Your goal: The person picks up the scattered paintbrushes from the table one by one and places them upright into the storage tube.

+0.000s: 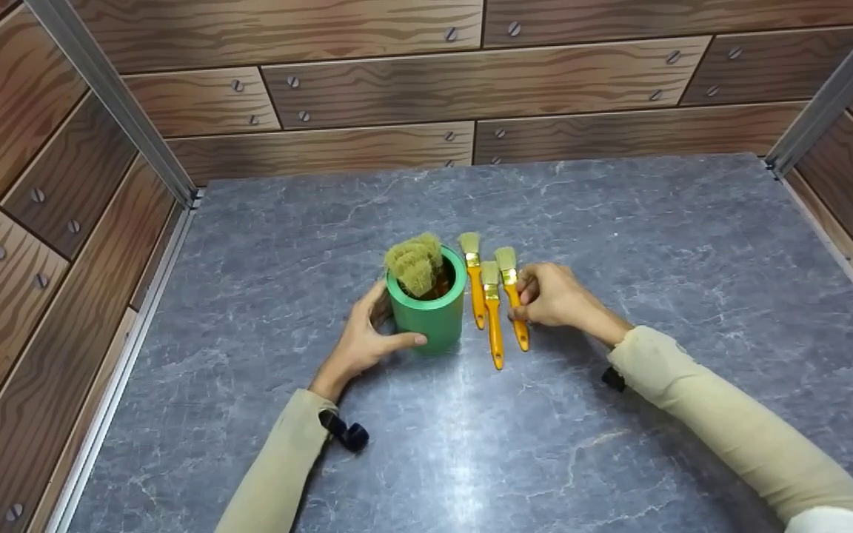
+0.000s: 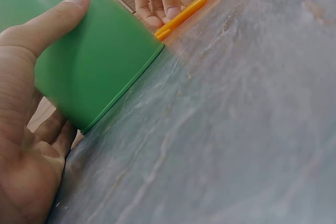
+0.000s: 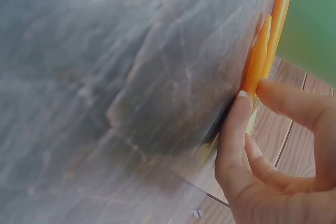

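Note:
A green cylindrical cup (image 1: 434, 322) stands upright on the table, several brushes inside it with their pale bristles (image 1: 415, 263) upward. My left hand (image 1: 363, 333) holds the cup's side, its thumb across the near face in the left wrist view. Right of the cup lie three paintbrushes with orange handles: a left paintbrush (image 1: 477, 285), a middle paintbrush (image 1: 494, 326) and a right paintbrush (image 1: 521, 329). Between thumb and forefinger, my right hand (image 1: 556, 296) pinches the right paintbrush's handle (image 3: 257, 59). Handles of the brushes in the cup are mostly hidden.
The grey marbled table (image 1: 693, 259) is enclosed by wood-patterned panels (image 1: 397, 89) at the back and both sides. Metal rails (image 1: 123, 111) run up the back corners. A black wrist device (image 1: 345, 431) sits at the left sleeve.

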Available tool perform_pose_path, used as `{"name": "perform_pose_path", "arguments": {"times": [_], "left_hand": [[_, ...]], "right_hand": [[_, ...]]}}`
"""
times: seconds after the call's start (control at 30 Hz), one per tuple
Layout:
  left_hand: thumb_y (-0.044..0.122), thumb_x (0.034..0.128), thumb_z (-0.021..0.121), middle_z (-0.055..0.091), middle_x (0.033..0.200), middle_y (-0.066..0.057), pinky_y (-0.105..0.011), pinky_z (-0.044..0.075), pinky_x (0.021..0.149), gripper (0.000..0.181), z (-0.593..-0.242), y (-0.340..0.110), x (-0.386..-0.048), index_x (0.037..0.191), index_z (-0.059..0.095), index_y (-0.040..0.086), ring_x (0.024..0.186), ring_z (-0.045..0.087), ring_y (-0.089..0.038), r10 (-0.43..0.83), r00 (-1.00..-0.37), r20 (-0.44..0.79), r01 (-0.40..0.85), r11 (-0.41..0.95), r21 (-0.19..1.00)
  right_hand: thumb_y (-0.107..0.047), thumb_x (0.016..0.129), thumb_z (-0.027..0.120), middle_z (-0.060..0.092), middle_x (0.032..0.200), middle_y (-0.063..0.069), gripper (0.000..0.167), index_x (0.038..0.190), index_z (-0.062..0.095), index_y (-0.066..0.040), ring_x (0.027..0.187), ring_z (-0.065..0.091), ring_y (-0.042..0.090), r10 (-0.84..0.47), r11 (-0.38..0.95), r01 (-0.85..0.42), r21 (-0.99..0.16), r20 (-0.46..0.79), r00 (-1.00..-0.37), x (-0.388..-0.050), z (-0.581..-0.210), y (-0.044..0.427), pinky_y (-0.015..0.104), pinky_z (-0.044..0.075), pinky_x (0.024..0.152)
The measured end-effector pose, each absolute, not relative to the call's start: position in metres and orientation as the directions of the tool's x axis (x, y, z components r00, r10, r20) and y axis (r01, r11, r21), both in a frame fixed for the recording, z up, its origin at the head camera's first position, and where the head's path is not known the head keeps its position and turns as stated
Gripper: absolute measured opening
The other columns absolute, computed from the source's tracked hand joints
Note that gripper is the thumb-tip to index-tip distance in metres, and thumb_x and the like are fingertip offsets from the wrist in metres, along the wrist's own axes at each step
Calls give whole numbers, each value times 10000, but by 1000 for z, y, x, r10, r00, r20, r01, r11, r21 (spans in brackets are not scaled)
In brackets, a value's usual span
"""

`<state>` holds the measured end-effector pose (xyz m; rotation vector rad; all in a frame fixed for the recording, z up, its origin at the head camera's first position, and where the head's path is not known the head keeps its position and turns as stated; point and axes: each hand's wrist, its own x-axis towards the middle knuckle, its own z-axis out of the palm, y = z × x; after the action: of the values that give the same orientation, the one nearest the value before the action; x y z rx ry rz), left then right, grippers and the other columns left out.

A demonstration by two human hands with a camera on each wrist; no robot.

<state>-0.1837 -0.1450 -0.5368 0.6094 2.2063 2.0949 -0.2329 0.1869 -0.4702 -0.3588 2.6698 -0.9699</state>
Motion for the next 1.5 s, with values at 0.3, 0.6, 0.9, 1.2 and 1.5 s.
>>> {"name": "perform_pose_path", "arguments": {"times": [0.3, 0.6, 0.9, 1.2, 1.5], "left_hand": [[133, 777, 983, 529, 1621, -10, -419, 405, 1273, 1050, -536, -145, -185, 1651, 409, 228, 1516, 485, -220, 302, -924, 234, 249, 12, 968], [102, 773, 979, 533, 1619, -35, -450, 389, 1282, 1041, -537, -145, -186, 1645, 419, 203, 1517, 485, -249, 295, -922, 250, 261, -1, 965], [107, 790, 969, 524, 1627, -37, -457, 386, 1285, 1039, -535, -145, -185, 1655, 403, 206, 1527, 473, -254, 299, -920, 253, 264, -3, 964], [98, 789, 969, 512, 1637, -40, -449, 371, 1294, 1055, -537, -146, -185, 1663, 388, 204, 1541, 455, -251, 305, -921, 241, 251, -9, 968], [109, 785, 973, 511, 1636, -35, -458, 381, 1287, 1054, -538, -144, -185, 1660, 394, 211, 1535, 461, -251, 302, -922, 242, 252, -6, 968]], "right_hand": [[-92, 806, 909, 733, 851, 50, 359, 1034, 643, -15, 739, 651, 143, -306, 725, -71, -686, -228, -924, -237, -470, 189, 221, 571, 650], [-95, 826, 890, 740, 800, 19, 335, 1048, 661, 5, 700, 633, 89, -310, 703, -54, -709, -238, -920, -239, -466, 197, 191, 534, 641], [-7, 860, 809, 676, 978, 113, 319, 1139, 661, 43, 807, 661, 161, -318, 596, -13, -803, -222, -922, -233, -449, 201, 262, 643, 704], [-19, 946, 773, 687, 1069, 164, 278, 1197, 698, 75, 851, 748, 190, -390, 506, -59, -860, -168, -905, -227, -437, 198, 412, 686, 815], [19, 956, 765, 705, 1101, 223, 257, 1184, 692, 110, 935, 789, 233, -434, 361, -129, -924, -44, -900, -217, -415, 191, 365, 689, 800]]}}
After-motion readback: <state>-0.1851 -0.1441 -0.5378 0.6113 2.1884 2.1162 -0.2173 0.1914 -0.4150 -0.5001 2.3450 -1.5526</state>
